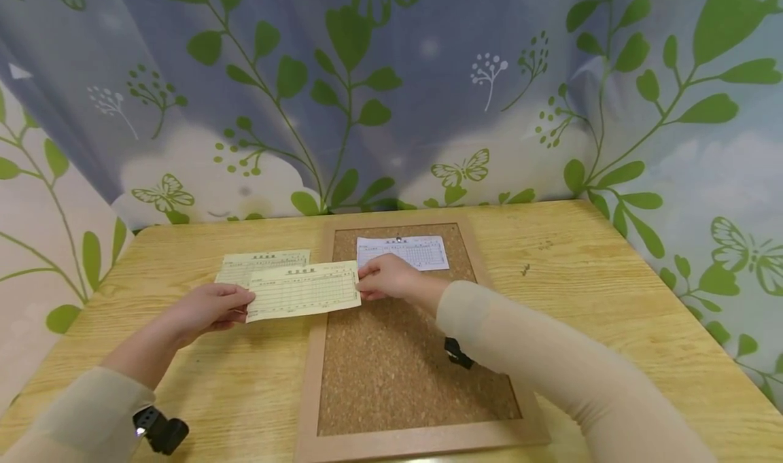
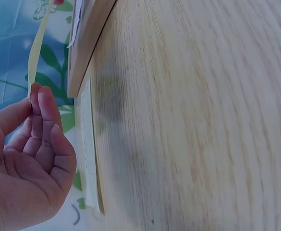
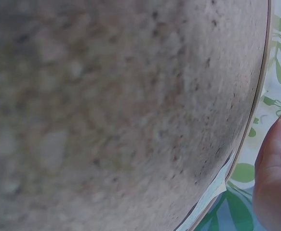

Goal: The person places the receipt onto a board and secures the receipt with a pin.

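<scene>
A yellow printed form [image 1: 302, 292] is held up between both hands, tilted slightly, its right end overlapping the cork board's frame in the head view. My left hand [image 1: 211, 311] pinches its left edge between thumb and fingers; the left wrist view shows this grip, with the sheet [image 2: 37, 48] seen nearly edge-on. At the right edge my right hand [image 1: 389, 277] pinches the form, in front of the board. Behind that hand, a white printed form [image 1: 422, 251] is fixed near the top of the cork board [image 1: 391, 361] by a dark pin [image 1: 399, 239].
More yellow paper [image 1: 235, 262] lies on the wooden table [image 1: 245, 395] left of the board, partly hidden by the held form. A wooden frame [image 1: 428, 441] edges the board. Behind the table hangs a leaf-patterned curtain [image 1: 416, 75].
</scene>
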The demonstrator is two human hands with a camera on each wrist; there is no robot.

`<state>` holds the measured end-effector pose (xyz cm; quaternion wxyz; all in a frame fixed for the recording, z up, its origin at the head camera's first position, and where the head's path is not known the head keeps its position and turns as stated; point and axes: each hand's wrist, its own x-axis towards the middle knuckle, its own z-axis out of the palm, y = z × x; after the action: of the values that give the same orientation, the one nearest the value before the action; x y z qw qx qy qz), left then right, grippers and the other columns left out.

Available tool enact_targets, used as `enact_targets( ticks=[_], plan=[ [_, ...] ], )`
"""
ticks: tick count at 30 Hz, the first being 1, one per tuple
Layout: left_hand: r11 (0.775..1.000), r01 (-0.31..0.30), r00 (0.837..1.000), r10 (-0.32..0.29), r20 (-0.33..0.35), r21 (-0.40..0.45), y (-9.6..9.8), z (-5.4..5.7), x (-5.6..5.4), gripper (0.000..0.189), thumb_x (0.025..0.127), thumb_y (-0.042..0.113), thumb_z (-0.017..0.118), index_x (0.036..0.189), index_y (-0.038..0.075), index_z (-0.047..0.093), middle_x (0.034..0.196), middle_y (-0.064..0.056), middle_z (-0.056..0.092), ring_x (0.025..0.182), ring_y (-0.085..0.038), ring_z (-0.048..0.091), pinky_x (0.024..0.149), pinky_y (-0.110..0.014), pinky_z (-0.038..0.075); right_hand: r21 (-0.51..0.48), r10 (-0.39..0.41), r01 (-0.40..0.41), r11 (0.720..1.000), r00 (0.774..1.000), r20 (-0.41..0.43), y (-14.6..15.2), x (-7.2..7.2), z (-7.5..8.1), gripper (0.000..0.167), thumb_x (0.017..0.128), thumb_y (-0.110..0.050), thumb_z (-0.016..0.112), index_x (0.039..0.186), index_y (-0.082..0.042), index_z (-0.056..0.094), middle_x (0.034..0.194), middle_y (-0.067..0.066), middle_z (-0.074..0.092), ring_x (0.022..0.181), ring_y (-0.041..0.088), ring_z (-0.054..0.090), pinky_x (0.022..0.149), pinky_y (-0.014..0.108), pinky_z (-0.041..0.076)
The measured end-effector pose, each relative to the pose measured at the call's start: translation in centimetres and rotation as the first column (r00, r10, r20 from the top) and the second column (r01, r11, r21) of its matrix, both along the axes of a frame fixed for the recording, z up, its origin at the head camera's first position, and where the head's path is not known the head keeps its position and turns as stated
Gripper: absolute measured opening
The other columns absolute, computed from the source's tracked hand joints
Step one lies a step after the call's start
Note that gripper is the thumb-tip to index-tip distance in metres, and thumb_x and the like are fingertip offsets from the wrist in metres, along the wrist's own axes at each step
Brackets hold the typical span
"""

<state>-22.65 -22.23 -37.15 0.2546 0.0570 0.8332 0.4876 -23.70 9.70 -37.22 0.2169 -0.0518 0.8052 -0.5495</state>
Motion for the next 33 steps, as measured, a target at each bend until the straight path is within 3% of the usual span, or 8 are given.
enact_targets(
  ticks=[15, 33],
  plan=[
    [0.998, 0.053, 0.999, -0.053, -0.008, 0.017, 2.8, -0.1, -0.3, 0.038, 0.096, 0.032, 0.052, 0.109, -0.003, 0.059, 0.085, -0.002, 0.061, 0.081, -0.017, 0.062, 0.073, -0.030, 0.051, 0.034, -0.008, 0.008, 0.999, 1.000, 0.014, 2.9, 0.5, 0.2, 0.030, 0.088, -0.003, 0.060, 0.115, 0.011, 0.057, 0.086, 0.011, 0.064, 0.071, 0.011, 0.060, 0.075, 0.029, 0.053],
    [0.995, 0.089, 0.996, -0.089, -0.005, 0.043, 4.9, -0.6, -0.3, 0.035, 0.094, 0.034, 0.055, 0.100, 0.000, 0.062, 0.081, -0.002, 0.062, 0.077, -0.013, 0.062, 0.072, -0.028, 0.050, 0.019, -0.041, 0.041, 0.999, 0.999, 0.023, 5.0, 1.1, -0.5, 0.028, 0.087, -0.001, 0.061, 0.112, 0.012, 0.058, 0.082, 0.010, 0.064, 0.069, 0.011, 0.060, 0.069, 0.025, 0.054]
  ],
)
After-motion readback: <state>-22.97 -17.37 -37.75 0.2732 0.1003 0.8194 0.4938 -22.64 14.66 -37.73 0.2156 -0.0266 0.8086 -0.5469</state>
